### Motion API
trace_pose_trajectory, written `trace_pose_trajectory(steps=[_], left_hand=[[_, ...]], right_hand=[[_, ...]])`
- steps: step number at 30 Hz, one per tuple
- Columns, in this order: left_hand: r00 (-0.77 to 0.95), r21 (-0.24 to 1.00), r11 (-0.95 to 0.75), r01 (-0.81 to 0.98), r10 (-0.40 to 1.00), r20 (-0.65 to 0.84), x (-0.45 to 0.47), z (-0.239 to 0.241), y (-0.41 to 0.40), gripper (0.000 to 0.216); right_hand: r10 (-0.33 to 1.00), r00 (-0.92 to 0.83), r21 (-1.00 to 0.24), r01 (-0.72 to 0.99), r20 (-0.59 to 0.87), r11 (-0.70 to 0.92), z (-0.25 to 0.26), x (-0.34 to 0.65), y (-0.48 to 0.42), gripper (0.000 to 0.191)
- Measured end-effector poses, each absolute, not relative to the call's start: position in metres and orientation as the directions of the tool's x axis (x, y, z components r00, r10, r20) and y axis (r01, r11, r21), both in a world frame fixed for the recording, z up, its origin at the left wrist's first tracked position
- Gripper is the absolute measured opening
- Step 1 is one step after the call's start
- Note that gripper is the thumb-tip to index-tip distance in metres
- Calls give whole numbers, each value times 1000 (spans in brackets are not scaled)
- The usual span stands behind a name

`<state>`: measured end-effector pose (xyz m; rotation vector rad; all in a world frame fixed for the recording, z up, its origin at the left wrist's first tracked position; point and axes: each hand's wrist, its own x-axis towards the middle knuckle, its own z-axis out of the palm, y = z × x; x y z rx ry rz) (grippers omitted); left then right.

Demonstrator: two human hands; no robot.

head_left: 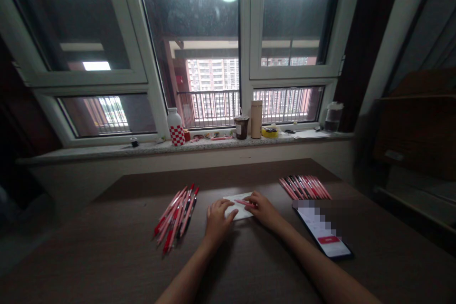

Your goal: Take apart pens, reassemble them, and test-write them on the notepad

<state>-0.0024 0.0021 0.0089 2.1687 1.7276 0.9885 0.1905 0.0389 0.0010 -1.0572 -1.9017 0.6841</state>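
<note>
A small white sheet of paper (239, 213) lies on the brown table between my hands. My left hand (218, 218) rests on its left side, fingers curved and thumb apart, holding nothing I can see. At the sheet's right side, my right hand (263, 210) grips a pink pen (243, 203), which points left across the paper. Left of my hands is a loose pile of pink, red and black pens (177, 217). Beyond my right hand, more pink and black pens (305, 187) lie side by side in a neat row.
A lit phone (322, 232) lies right of my right forearm. Along the windowsill (149, 150) stand a checkered bottle (176, 128), a dark drink cup (241, 127), a tan flask (256, 119), a yellow tape roll (270, 132) and a clear container (333, 117).
</note>
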Motion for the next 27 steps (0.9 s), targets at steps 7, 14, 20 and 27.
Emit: trace_pose_trajectory(steps=[7, 14, 20, 27], left_hand=[[66, 567, -305, 765, 913, 402, -5, 7, 5, 25], [96, 570, -343, 747, 904, 417, -4, 8, 4, 20], [76, 571, -317, 757, 911, 405, -3, 7, 5, 16], [32, 598, -302, 742, 908, 418, -5, 8, 5, 13]], right_hand=[[840, -358, -706, 460, 407, 538, -5, 187, 36, 26], [822, -411, -666, 488, 395, 564, -6, 184, 34, 25], [822, -410, -670, 483, 395, 563, -4, 183, 31, 24], [824, -405, -667, 489, 397, 562, -3, 189, 35, 23]])
